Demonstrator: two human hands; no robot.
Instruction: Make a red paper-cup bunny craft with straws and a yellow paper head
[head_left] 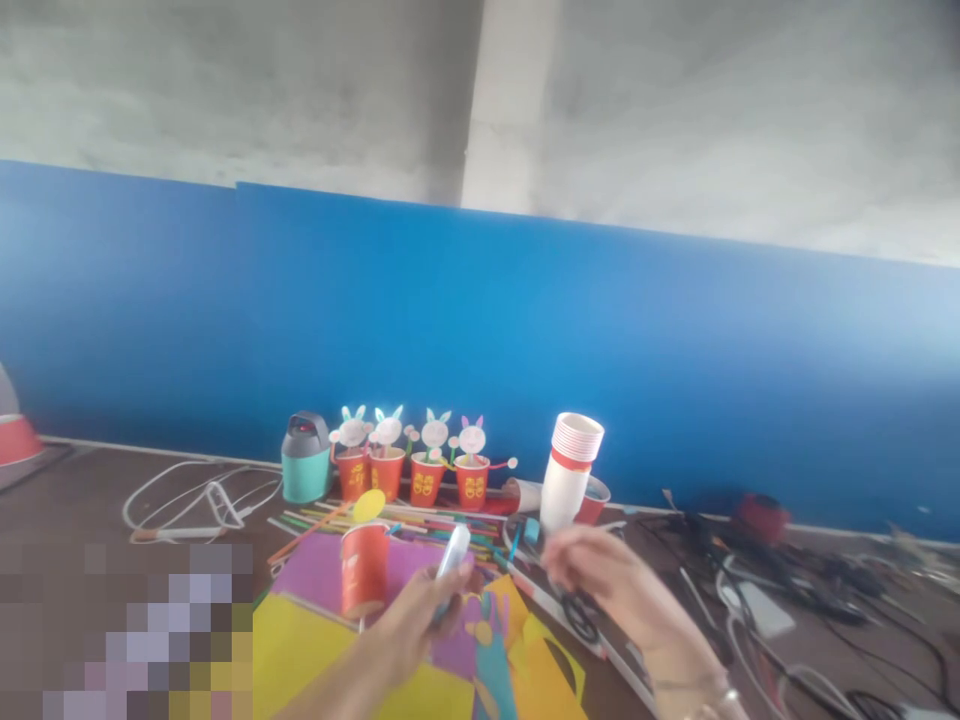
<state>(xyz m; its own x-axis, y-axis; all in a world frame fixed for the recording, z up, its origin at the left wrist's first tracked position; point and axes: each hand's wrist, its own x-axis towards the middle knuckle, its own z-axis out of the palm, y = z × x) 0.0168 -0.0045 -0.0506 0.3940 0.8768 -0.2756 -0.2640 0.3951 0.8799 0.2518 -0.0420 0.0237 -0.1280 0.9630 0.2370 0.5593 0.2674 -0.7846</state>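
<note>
My left hand (420,615) is closed around a slim white tube (454,552) with a bluish lower part, held upright at a slant; blur hides its exact kind. To the right, my right hand (600,570) is raised over the table with bent fingers, smeared by motion, and I cannot make out anything in it. Left of the tube stands a red paper cup (364,575), with a yellow disc (369,506) at its top. Beneath my hands lie purple paper (315,570), yellow paper (292,650), orange paper (547,675) and teal cut paper (495,670).
Several red cups (426,483) with rabbit faces line the blue partition (450,310). A teal-and-grey container (305,470) stands left of them, a white cup stack (571,470) right. Thin coloured sticks (427,520) lie in front. Black cables (810,580) tangle at right; a white cable (165,500) lies left.
</note>
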